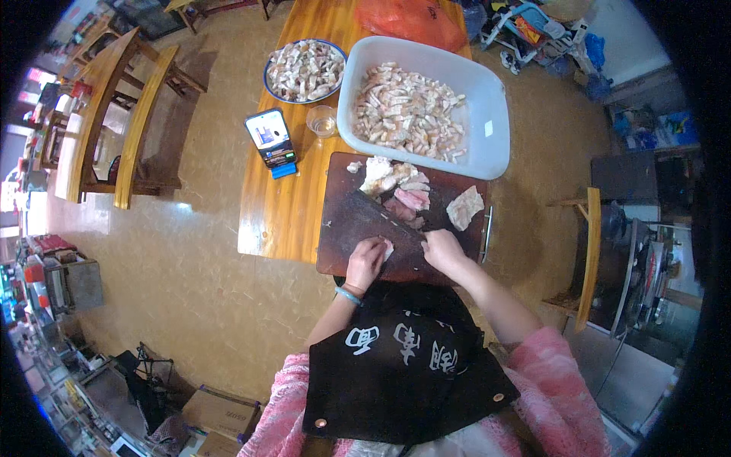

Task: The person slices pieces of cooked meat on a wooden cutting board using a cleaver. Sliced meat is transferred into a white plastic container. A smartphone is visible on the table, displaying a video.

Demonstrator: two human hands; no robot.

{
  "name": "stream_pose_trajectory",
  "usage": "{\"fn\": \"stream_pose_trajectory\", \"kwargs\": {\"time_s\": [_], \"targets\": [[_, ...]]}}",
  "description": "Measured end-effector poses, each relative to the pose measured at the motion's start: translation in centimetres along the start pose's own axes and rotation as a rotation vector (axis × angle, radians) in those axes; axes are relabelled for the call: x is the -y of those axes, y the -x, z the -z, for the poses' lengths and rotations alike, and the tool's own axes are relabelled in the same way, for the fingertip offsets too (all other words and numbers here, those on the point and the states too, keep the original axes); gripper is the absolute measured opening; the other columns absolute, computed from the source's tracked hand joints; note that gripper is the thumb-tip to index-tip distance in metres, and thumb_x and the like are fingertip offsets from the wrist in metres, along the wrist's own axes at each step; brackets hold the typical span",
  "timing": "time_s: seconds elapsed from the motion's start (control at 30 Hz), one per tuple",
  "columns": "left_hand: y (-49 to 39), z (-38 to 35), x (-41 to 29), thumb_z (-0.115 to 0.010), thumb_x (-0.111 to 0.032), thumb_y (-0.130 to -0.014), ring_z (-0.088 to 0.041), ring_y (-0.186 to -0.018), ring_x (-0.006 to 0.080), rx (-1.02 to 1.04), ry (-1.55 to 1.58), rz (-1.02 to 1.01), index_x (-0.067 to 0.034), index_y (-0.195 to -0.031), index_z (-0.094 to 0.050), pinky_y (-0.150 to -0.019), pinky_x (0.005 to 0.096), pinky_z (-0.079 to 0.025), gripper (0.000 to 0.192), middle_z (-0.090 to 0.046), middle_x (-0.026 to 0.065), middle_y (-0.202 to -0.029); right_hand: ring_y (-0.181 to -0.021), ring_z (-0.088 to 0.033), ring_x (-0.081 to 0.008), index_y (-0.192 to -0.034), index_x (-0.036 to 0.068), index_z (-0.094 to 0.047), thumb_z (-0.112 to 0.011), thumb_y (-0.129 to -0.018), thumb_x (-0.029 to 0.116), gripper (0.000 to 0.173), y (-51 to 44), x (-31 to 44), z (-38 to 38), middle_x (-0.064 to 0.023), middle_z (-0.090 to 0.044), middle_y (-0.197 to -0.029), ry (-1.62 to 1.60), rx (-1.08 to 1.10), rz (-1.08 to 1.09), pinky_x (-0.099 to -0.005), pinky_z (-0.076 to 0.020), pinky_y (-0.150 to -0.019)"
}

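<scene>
My right hand point(445, 251) grips the handle of a cleaver point(388, 217), whose dark blade slants up and left across the cutting board point(344, 228). Low on the board, my left hand point(366, 263) pinches a small pale piece of meat point(389, 249), partly covered by the fingers. Beyond the blade lies a heap of pale fatty meat point(382, 174) with pink slices point(412, 198) at its near side. A flat slab of pale meat or skin point(465, 208) rests apart at the board's right.
Behind the board stands a translucent plastic tub point(488, 148) with cut strips of meat. Left of it are a blue-rimmed bowl point(265, 80) heaped with pieces, a clear cup point(321, 121) and a propped phone point(272, 137). An orange plastic bag point(411, 23) covers the wooden table's point(274, 223) far end.
</scene>
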State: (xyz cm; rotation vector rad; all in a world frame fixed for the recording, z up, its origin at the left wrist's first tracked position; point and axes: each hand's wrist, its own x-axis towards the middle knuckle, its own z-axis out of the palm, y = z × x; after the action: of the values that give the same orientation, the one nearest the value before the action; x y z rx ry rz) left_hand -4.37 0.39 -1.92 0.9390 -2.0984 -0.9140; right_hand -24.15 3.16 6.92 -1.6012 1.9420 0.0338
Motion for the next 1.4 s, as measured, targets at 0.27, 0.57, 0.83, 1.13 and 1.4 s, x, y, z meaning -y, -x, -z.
{"fn": "stream_pose_trajectory", "kwargs": {"time_s": [0.27, 0.57, 0.83, 1.13, 1.4], "targets": [[1.1, -0.1, 0.3, -0.062, -0.002, -0.07, -0.057, -0.085, 0.0315, 0.043, -0.032, 0.075, -0.002, -0.085, -0.061, -0.074, 0.0377, -0.048, 0.015, -0.059, 0.0134, -0.09, -0.073, -0.063, -0.0378, -0.073, -0.003, -0.063, -0.053, -0.067, 0.004, 0.013, 5.4, 3.7, -0.4, -0.0222, -0.063, -0.076, 0.165, 0.25, -0.177, -0.045, -0.0502, -0.069], [0.2, 0.4, -0.8, -0.061, -0.001, -0.071, -0.058, -0.084, 0.0308, -0.075, 0.07, 0.049, -0.001, -0.083, -0.062, -0.073, 0.0365, -0.048, 0.012, -0.06, 0.0131, -0.088, -0.07, -0.059, -0.0404, -0.071, -0.002, -0.061, -0.057, -0.074, 0.012, 0.016, 0.8, 0.5, -0.9, -0.0246, -0.058, -0.068, 0.039, 0.054, -0.031, -0.0482, -0.0475, -0.066], [1.1, 0.5, -0.1, -0.061, -0.001, -0.07, -0.057, -0.084, 0.0318, 0.069, 0.006, 0.097, 0.0, -0.08, -0.061, -0.073, 0.0368, -0.048, 0.01, -0.058, 0.0143, -0.089, -0.073, -0.062, -0.0381, -0.074, -0.004, -0.063, -0.054, -0.068, 0.005, 0.014, 4.9, 4.1, -1.4, -0.0251, -0.061, -0.075, 0.052, 0.151, -0.095, -0.0455, -0.0502, -0.069], [1.1, 0.7, -0.4, -0.061, -0.002, -0.071, -0.057, -0.085, 0.0317, -0.034, 0.094, 0.044, 0.0, -0.081, -0.061, -0.074, 0.0372, -0.047, 0.01, -0.058, 0.0152, -0.088, -0.071, -0.061, -0.0392, -0.074, 0.0, -0.064, -0.053, -0.069, 0.005, 0.014, 2.5, 1.7, -0.9, -0.023, -0.06, -0.07, -0.017, 0.07, -0.026, -0.0465, -0.0491, -0.067], [1.5, 0.6, -0.3, -0.06, -0.002, -0.072, -0.057, -0.084, 0.0307, 0.1, 0.023, 0.159, 0.0, -0.078, -0.061, -0.074, 0.0373, -0.048, 0.007, -0.059, 0.0137, -0.087, -0.075, -0.061, -0.0396, -0.077, -0.003, -0.063, -0.056, -0.069, 0.007, 0.014, 2.3, 4.9, -3.0, -0.0254, -0.061, -0.076, -0.017, 0.089, -0.116, -0.0464, -0.0488, -0.07]]}}
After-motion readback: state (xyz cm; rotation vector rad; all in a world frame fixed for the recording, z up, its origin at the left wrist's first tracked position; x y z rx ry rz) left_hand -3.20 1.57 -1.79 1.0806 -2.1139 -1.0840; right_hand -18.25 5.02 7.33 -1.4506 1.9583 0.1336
